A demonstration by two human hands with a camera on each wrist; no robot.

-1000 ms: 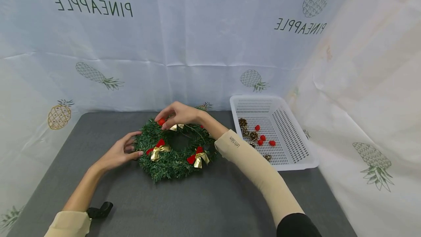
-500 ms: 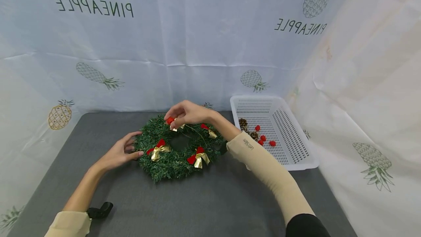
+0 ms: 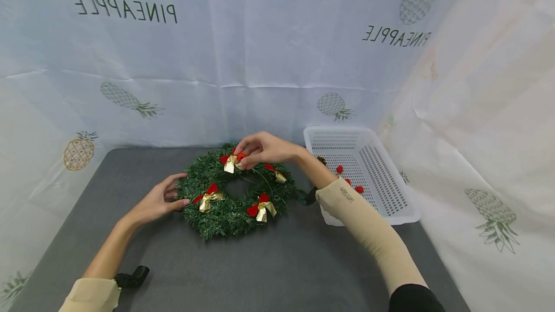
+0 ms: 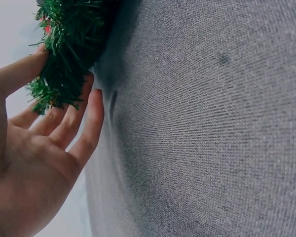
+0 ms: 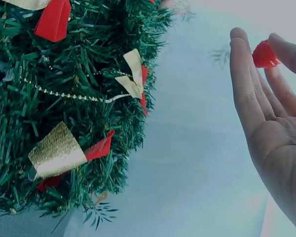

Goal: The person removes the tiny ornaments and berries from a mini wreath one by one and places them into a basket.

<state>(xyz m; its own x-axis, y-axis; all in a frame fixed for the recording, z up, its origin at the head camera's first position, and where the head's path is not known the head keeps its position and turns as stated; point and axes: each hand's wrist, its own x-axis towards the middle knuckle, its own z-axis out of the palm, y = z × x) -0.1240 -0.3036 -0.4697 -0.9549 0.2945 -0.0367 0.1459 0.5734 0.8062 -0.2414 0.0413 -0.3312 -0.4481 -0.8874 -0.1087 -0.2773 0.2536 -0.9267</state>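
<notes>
A green tinsel wreath [image 3: 217,225] lies on the grey table, with several red-and-gold bows [image 3: 261,211] around its ring. At its left edge my left hand [image 3: 151,200] grips the foliage; in the left wrist view, the thumb is on one face and the fingers [image 4: 91,123] curl toward the other. My right hand [image 3: 270,149] pinches a small red artificial berry [image 5: 266,54] between thumb and fingertips. In the head view this hand is over the wreath's far side, beside a bow [image 3: 230,163]. A gold bead string [image 5: 79,97] crosses the foliage in the right wrist view.
A white perforated basket [image 3: 368,167] stands at the right rear, holding red berries [image 3: 339,169] and pine cones [image 3: 322,160], partly hidden by my right forearm. A pineapple-print curtain [image 3: 260,52] hangs behind the table. A black strap [image 3: 132,277] extends from the left wrist.
My right hand has moved right along the wreath's far side with the red berry, uncovering the far bow. The left hand and the wreath have stayed in place.
</notes>
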